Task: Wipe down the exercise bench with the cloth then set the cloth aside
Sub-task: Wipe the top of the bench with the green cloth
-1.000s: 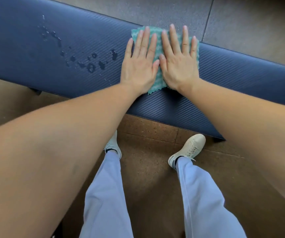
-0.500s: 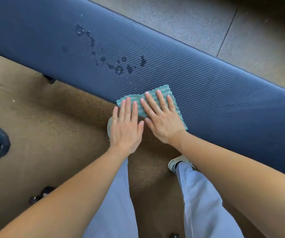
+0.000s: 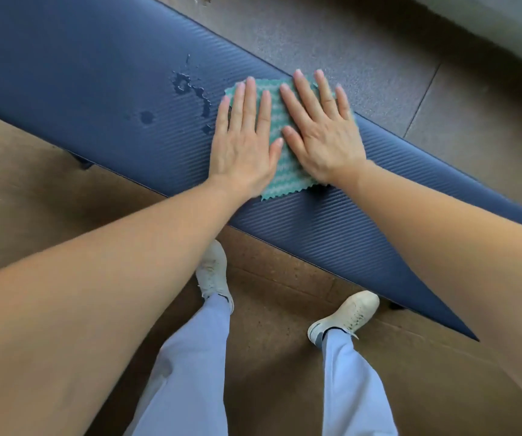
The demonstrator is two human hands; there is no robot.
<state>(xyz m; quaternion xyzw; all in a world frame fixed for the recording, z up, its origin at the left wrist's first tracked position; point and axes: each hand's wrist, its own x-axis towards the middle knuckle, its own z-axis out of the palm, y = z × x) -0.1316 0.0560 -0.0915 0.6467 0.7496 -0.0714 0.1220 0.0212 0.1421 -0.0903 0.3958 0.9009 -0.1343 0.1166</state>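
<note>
Nearest the camera: two legs in pale blue-grey trousers, standing on a brown speckled floor. Left shoe, white, scuffed, toe pointing toward the bench. Right shoe, white with dark flecks, angled outward, toe just beside the near edge of the bench. Two bare forearms reach forward from the lower corners of the view. Bench: long dark blue padded top with fine ribbed texture, running diagonally from upper left to lower right. Cloth: green with pale wavy stripes and a zigzag-cut edge, spread flat on the bench top, toward its far edge; its near corner shows between and below the wrists. Left hand: flat, palm down, fingers straight and close together, pressing on the left part of the cloth, thumb alongside; it grips nothing. Right hand: flat, palm down, fingers spread slightly apart, pressing on the right part of the cloth; it grips nothing. The two thumbs lie near each other over the cloth's middle. Water drops: a scatter of dark wet spots on the bench just left of the left hand, one separate spot further left. Beyond the bench: dark grey rubber floor tiles with visible seams.
</note>
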